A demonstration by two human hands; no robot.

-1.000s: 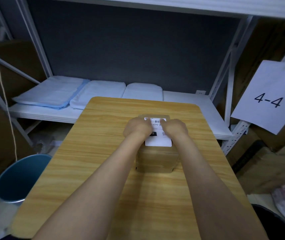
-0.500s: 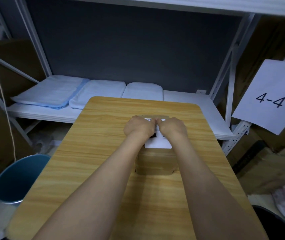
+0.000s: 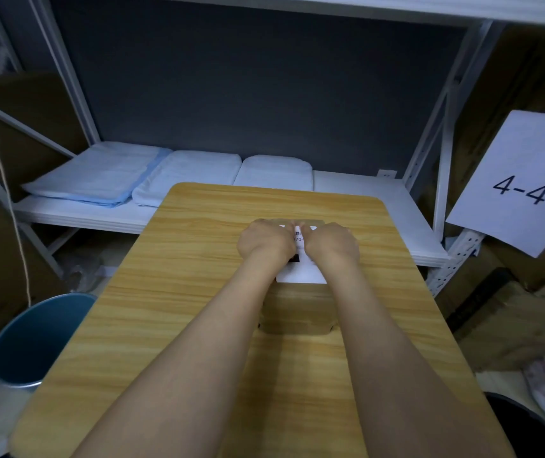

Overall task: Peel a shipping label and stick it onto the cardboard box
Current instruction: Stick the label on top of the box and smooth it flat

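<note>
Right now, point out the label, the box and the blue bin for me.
label (image 3: pixel 304 274), head view, bare white lower part below the hands
box (image 3: pixel 297 312), head view, near side face between the forearms
blue bin (image 3: pixel 33 338), head view, inside wall, left of the table

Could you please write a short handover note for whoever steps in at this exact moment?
Left hand and right hand: both lie knuckles up on the shipping label, fingertips meeting near its far edge; whether they press or pinch it cannot be seen.
Cardboard box: mid wooden table, label on its top face.
Done: label placed on the box.
Left: smooth it down fully, check the near edge is stuck, then lift both hands away.
</note>
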